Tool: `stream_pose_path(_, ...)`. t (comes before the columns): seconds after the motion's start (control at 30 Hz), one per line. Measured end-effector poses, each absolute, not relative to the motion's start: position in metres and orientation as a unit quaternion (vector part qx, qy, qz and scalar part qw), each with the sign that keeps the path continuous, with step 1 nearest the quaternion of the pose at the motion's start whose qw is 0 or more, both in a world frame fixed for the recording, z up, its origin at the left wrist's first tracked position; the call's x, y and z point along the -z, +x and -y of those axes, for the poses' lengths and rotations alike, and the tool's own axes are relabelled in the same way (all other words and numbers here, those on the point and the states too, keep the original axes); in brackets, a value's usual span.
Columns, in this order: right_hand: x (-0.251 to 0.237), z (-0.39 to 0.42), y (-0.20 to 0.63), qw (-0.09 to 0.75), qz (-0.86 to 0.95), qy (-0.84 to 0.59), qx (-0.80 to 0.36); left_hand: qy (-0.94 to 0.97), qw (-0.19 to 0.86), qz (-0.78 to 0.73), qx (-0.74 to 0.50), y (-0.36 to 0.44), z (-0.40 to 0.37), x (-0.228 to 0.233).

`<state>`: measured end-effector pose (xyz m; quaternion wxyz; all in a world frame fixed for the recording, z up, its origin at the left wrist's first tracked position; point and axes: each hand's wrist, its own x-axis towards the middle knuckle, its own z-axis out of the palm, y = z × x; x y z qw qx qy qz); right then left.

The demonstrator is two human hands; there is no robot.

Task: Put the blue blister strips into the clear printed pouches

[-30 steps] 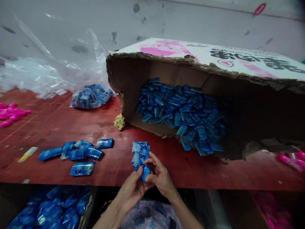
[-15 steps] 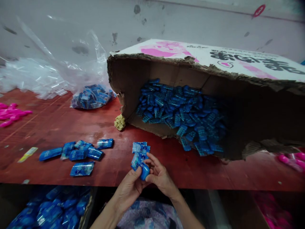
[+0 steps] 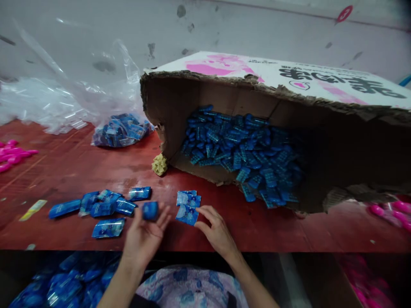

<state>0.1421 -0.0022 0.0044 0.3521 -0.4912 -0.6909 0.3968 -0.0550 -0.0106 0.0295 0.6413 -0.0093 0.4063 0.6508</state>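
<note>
While bins of blue goods blur below the table edge, the left hand [image 3: 144,235] pinches a packet [image 3: 150,210] at its fingertips, long axis running left to right, just right of the loose pile [image 3: 102,207]. The right hand [image 3: 216,229], fingers loosely spread, touches a small stack [image 3: 188,207] on the red table [image 3: 272,226]. Half a second ago both hands met over that stack; now they have parted. Beyond, a torn box [image 3: 272,111] lies on its side, its dark right end hard to make out, spilling blue blister strips [image 3: 240,154]. A clear bag [image 3: 122,128] sits at left.
</note>
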Motion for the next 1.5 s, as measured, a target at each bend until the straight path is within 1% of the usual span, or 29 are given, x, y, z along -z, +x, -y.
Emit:
stream_pose_path(0.07, -0.003, -0.004, 0.139, 0.305, 0.735, -0.539, -0.276, -0.024, 0.607, -0.393, -0.690, -0.079, 0.004, -0.030)
stream_pose_path(0.13, 0.003, -0.008, 0.131, 0.256, 0.762, -0.564, -0.189, -0.048, 0.599, -0.411, -0.686, -0.089, 0.003, -0.026)
stream_pose_path(0.2, 0.012, -0.007, 0.123, 0.227, 0.774, -0.575, -0.135, -0.064, 0.618, -0.445, -0.644, -0.082, 0.007, -0.018)
stream_pose_path(0.3, 0.024, -0.004, 0.114, 0.210, 0.784, -0.577, -0.089, -0.040, 0.674, -0.494, -0.548, -0.051, 0.018, -0.006)
stream_pose_path(0.37, 0.029, -0.004, 0.112, 0.204, 0.791, -0.573, -0.073, 0.011, 0.680, -0.516, -0.521, -0.029, 0.023, -0.002)
stream_pose_path(0.5, 0.029, -0.008, 0.113, 0.195, 0.798, -0.566, -0.068, 0.105, 0.651, -0.537, -0.526, -0.006, 0.025, -0.003)
stream_pose_path(0.63, 0.022, -0.008, 0.113, 0.197, 0.794, -0.570, -0.072, 0.104, 0.617, -0.570, -0.532, -0.006, 0.021, -0.005)
stream_pose_path(0.9, 0.021, -0.007, 0.110, 0.197, 0.779, -0.589, -0.086, 0.123, 0.627, -0.568, -0.518, -0.009, 0.021, -0.003)
stream_pose_path(1.03, 0.012, -0.006, 0.117, 0.217, 0.781, -0.580, -0.089, 0.114, 0.605, -0.591, -0.521, -0.007, 0.023, -0.004)
stream_pose_path(1.13, -0.003, 0.004, 0.121, 0.262, 0.769, -0.573, -0.107, 0.135, 0.604, -0.591, -0.518, -0.002, 0.022, -0.007)
stream_pose_path(1.2, -0.011, 0.010, 0.122, 0.299, 0.756, -0.564, -0.143, 0.155, 0.615, -0.579, -0.512, 0.001, 0.021, -0.007)
stream_pose_path(1.27, -0.013, 0.011, 0.122, 0.350, 0.720, -0.560, -0.211, 0.164, 0.620, -0.571, -0.512, 0.002, 0.019, -0.007)
stream_pose_path(1.33, -0.009, 0.007, 0.123, 0.394, 0.653, -0.568, -0.309, 0.173, 0.623, -0.563, -0.514, 0.002, 0.017, -0.004)
stream_pose_path(1.37, -0.006, 0.004, 0.123, 0.398, 0.620, -0.568, -0.367, 0.181, 0.628, -0.557, -0.512, 0.002, 0.017, -0.003)
stream_pose_path(1.43, 0.000, -0.002, 0.123, 0.378, 0.576, -0.558, -0.462, 0.195, 0.638, -0.546, -0.507, 0.001, 0.016, 0.000)
stream_pose_path(1.5, 0.006, -0.005, 0.122, 0.356, 0.564, -0.549, -0.503, 0.191, 0.647, -0.537, -0.507, 0.001, 0.014, 0.002)
